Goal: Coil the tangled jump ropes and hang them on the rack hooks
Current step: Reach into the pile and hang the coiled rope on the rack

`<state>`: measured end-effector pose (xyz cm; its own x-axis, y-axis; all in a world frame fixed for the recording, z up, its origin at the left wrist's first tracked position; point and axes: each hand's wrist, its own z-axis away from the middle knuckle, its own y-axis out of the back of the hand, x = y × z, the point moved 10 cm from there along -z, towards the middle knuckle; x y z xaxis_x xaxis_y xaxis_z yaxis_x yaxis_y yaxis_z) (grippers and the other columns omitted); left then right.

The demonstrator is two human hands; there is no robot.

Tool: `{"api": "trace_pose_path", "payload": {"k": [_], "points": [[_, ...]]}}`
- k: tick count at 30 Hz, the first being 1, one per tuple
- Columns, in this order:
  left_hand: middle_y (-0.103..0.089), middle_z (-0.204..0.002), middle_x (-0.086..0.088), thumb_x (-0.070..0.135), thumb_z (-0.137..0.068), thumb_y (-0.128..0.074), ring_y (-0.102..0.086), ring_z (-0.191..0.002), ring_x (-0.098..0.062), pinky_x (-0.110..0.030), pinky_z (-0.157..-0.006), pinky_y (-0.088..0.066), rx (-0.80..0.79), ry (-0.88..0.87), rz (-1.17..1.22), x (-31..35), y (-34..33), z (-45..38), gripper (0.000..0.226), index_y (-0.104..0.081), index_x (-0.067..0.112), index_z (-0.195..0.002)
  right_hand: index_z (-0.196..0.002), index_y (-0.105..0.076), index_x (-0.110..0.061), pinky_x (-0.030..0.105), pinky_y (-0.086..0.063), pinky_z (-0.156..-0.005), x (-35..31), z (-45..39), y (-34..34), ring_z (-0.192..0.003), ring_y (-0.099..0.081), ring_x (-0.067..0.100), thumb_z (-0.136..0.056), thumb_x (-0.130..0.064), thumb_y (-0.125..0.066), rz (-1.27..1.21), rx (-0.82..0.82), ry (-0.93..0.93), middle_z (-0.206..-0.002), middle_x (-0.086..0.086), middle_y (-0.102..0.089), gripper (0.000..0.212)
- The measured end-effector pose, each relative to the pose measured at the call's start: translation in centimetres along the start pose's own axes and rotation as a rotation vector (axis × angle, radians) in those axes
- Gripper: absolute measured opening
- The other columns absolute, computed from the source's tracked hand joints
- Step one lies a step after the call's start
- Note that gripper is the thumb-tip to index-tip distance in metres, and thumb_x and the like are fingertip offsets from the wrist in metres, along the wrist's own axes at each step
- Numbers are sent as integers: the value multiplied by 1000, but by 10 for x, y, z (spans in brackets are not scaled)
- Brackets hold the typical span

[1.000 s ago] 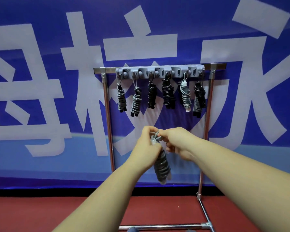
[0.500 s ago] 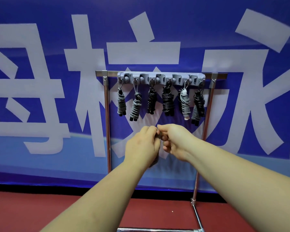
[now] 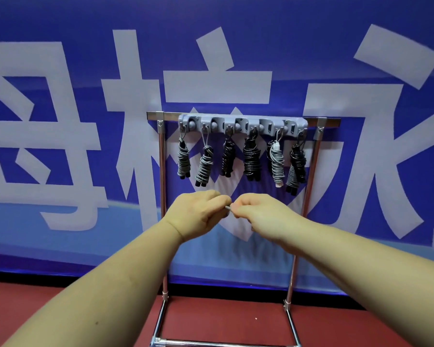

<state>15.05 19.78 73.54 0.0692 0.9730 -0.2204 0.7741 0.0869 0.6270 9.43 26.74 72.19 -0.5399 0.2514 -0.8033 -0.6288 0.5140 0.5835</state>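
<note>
Since a second earlier, when a coiled rope bundle hung in plain sight below the hands, the left hand (image 3: 198,212) and right hand (image 3: 257,212) had closed together at 6 o'clock under the hook rail (image 3: 242,124), and only a short grey bit of rope (image 3: 228,208) showed, pinched between their curled fingers. Six coiled jump ropes (image 3: 251,160), grey or black, hung from the rail on the metal rack (image 3: 162,196). The blue banner (image 3: 60,221) behind carried large white Chinese characters, cropped and not fully readable.
</note>
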Motion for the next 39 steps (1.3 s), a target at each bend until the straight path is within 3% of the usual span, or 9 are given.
{"api": "trace_pose_path", "payload": {"k": [3,8,12,16,20,23,29,35,39], "points": [[-65,-86,0,29,-100,-33,-59,-65,-20,-23,-36,-39,12,-40,11,-7,5,-4,17,-49,21,-102,-68,-52,-22,23,-30,-51,-11,0,2,-56,-35,11,-94,-26,-50,53,-24,59,-65,-4,-43,26],[-65,-84,2,36,-93,-40,-58,-68,-18,-28,-45,-46,23,108,72,-29,11,-25,13,-47,26,-99,-61,-51,-21,18,-33,-56,-36,-29,23,-52,-42,2,-92,-23,-53,-22,-14,100,-44,-15,-47,31],[-61,-93,0,40,-98,-38,-52,-83,-16,-27,-67,-35,-49,344,152,-55,6,-41,29,-54,17,-105,-61,-56,-20,30,-32,-64,-46,-69,43,-57,-37,10,-87,-19,-60,-130,19,105,-54,-8,-48,26],[-50,-86,7,25,-101,-41,-49,-86,-14,-18,-72,-28,-1,487,244,-78,6,-51,23,-60,13,-99,-65,-54,-21,25,-32,-59,-45,-102,53,-56,-38,11,-92,-17,-57,-126,73,116,-59,-3,-47,27],[-60,-85,11,29,-97,-51,-52,-79,-5,-15,-68,-32,58,720,418,-107,-4,-53,16,-65,23,-93,-74,-59,-19,15,-35,-47,-51,-123,70,-49,-46,2,-92,-23,-58,2,206,176,-65,-4,-55,19],[-61,-78,11,34,-93,-56,-51,-74,-7,-21,-65,-33,60,845,459,-127,-13,-54,10,-58,31,-84,-85,-68,-13,24,-41,-62,-49,-142,80,-67,-53,10,-89,-25,-62,72,259,186,-77,1,-64,14],[-59,-75,10,37,-91,-59,-53,-76,-12,-27,-67,-38,18,916,489,-158,-40,-80,16,-57,28,-78,-81,-69,-17,20,-41,-63,-41,-188,102,-71,-55,8,-87,-26,-67,140,281,163,-73,-7,-63,11],[-62,-84,7,37,-91,-58,-54,-82,-13,-26,-67,-34,36,956,474,-195,-58,-107,16,-57,27,-78,-76,-65,-22,26,-42,-70,-43,-240,120,-77,-57,13,-86,-32,-67,219,299,140,-74,-8,-62,14],[-64,-90,3,38,-92,-57,-54,-81,-14,-26,-62,-34,37,991,482,-217,-73,-115,17,-59,24,-82,-73,-63,-22,26,-41,-64,-44,-269,123,-64,-51,11,-86,-35,-65,326,277,128,-69,-8,-58,19]]}}
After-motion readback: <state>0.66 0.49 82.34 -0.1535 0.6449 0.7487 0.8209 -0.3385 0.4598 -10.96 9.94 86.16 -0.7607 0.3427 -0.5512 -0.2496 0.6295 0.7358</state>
